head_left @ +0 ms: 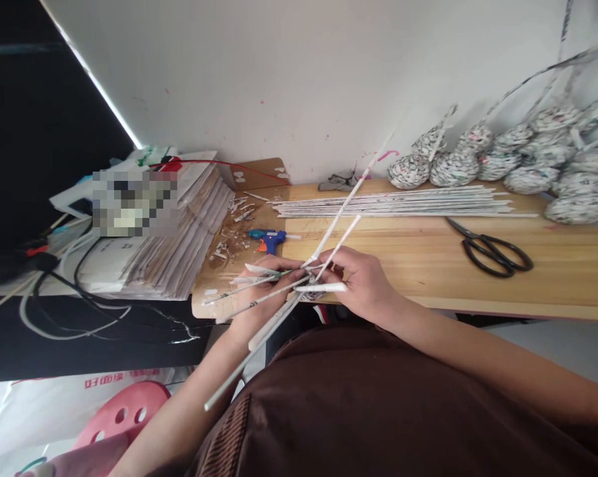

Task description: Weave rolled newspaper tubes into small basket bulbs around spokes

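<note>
Between my two hands, at the table's front edge, is a piece of paper weaving (pixel 311 291) made of rolled newspaper tubes. Its loose tubes (pixel 274 324) fan out in several directions, and one long tube (pixel 346 202) points up toward the wall. My left hand (pixel 264 291) is closed around the left side of the weaving, with tube ends lying over its fingers. From the right, my right hand (pixel 356 275) pinches tubes near the centre, its fingers bent. Part of the woven body is hidden behind the fingers and tubes.
Behind the hands lies a row of paper tubes (pixel 388 204). A blue glue gun (pixel 269 240) rests at left among paper scraps. Black-handled scissors (pixel 495 252) lie at right. Several woven paper balls (pixel 453 167) line the wall. A tall paper stack (pixel 179 232) and cables (pixel 75 291) are at left.
</note>
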Demonstrator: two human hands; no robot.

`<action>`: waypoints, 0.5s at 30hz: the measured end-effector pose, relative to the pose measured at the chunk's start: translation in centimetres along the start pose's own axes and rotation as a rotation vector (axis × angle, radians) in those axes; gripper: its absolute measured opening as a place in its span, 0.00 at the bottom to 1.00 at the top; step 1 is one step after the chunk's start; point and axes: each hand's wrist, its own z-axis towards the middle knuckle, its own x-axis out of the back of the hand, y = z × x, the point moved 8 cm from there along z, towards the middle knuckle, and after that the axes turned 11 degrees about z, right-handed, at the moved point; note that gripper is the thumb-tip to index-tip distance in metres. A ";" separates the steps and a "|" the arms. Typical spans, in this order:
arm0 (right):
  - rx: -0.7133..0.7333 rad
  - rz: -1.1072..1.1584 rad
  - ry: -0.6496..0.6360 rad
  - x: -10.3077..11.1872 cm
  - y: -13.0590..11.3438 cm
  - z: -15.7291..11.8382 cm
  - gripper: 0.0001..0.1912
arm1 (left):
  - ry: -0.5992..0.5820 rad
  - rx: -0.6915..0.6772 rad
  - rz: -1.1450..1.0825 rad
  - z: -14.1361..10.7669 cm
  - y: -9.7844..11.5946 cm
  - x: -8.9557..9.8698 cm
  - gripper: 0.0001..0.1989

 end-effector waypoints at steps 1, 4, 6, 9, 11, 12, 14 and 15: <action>0.031 -0.029 -0.001 0.1 -0.3 0.1 0.05 | -0.002 -0.011 -0.001 0.0 -0.1 -0.1 0.07; 0.067 -0.076 0.013 0.3 -0.8 0.1 0.04 | 0.012 -0.017 -0.031 0.1 -0.3 -0.1 0.08; 0.015 -0.054 0.031 0.4 -0.4 0.1 0.04 | 0.020 0.002 -0.043 0.2 -0.5 -0.1 0.08; -0.120 0.066 0.072 0.7 0.8 0.0 0.05 | 0.033 0.076 -0.072 0.2 -0.7 0.0 0.07; -0.176 0.147 0.108 0.9 1.4 -0.1 0.10 | 0.044 0.160 -0.130 0.2 -1.0 0.1 0.06; -0.187 0.172 0.123 1.0 1.6 -0.2 0.12 | 0.051 0.200 -0.160 0.1 -1.2 0.1 0.06; -0.191 0.176 0.113 0.8 1.6 -0.3 0.10 | 0.050 0.246 -0.197 0.0 -1.3 -0.1 0.05; -0.184 0.160 0.092 0.6 1.4 -0.4 0.08 | 0.044 0.249 -0.209 0.0 -1.3 -0.3 0.05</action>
